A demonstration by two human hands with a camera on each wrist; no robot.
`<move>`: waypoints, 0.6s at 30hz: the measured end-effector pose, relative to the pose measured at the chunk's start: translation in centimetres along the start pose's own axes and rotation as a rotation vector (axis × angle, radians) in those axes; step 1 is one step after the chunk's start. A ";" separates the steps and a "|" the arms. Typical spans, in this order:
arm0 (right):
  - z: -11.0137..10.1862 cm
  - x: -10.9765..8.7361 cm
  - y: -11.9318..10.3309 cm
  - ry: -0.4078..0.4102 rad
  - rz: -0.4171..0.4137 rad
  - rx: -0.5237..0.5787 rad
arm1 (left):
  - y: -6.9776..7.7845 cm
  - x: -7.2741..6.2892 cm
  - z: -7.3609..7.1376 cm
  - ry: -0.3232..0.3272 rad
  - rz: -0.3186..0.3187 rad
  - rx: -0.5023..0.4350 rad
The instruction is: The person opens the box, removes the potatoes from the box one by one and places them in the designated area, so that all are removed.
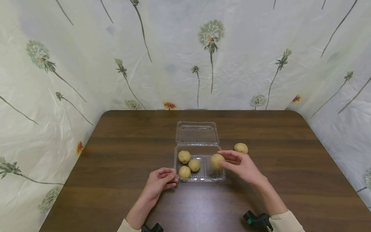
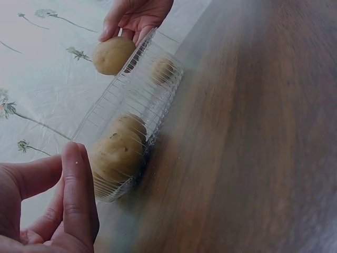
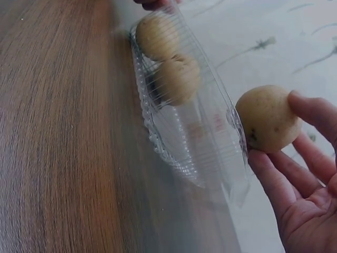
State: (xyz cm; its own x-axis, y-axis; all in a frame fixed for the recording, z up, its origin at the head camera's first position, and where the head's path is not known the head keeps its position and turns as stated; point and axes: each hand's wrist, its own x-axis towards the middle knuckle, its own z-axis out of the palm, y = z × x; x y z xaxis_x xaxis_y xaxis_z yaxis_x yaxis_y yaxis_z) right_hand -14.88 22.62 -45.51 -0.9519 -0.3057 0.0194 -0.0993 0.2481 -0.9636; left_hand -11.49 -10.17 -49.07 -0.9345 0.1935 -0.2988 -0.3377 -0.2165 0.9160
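Observation:
A clear plastic clamshell container [image 1: 206, 177] lies on the table with its lid folded back. Three potatoes [image 1: 184, 157] sit in its left half. My right hand [image 1: 244, 166] holds another potato [image 1: 217, 161] between thumb and fingers over the container's right half. In the right wrist view this potato [image 3: 268, 118] shows a few dark spots, near the container's rim. At the container's left front corner, my left hand [image 1: 162, 182] pinches the rim between thumb and fingers. One more potato [image 1: 241, 148] rests on the table, just beyond my right hand.
The brown wooden table [image 1: 130, 141] has rounded far corners. Behind it and at both sides hangs a pale plastic sheet [image 1: 174, 48] printed with dandelions. The open lid [image 1: 197, 133] stretches away toward the table's far edge.

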 end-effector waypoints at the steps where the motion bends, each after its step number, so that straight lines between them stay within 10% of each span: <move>1: 0.0 0.0 0.0 0.002 0.001 0.003 | 0.0 0.0 0.0 0.000 0.000 0.000; 18: -0.9 -0.7 -0.1 0.048 0.047 -0.005 | 0.0 0.0 0.0 -0.019 0.014 -0.023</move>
State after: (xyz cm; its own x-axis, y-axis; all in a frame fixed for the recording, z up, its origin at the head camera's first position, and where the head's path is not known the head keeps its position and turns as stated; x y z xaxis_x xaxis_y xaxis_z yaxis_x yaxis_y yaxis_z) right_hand -14.43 23.68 -45.18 -0.9683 -0.2493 -0.0134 -0.0550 0.2654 -0.9626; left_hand -11.46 -10.22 -49.04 -0.9369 0.2083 -0.2809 -0.3275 -0.2410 0.9136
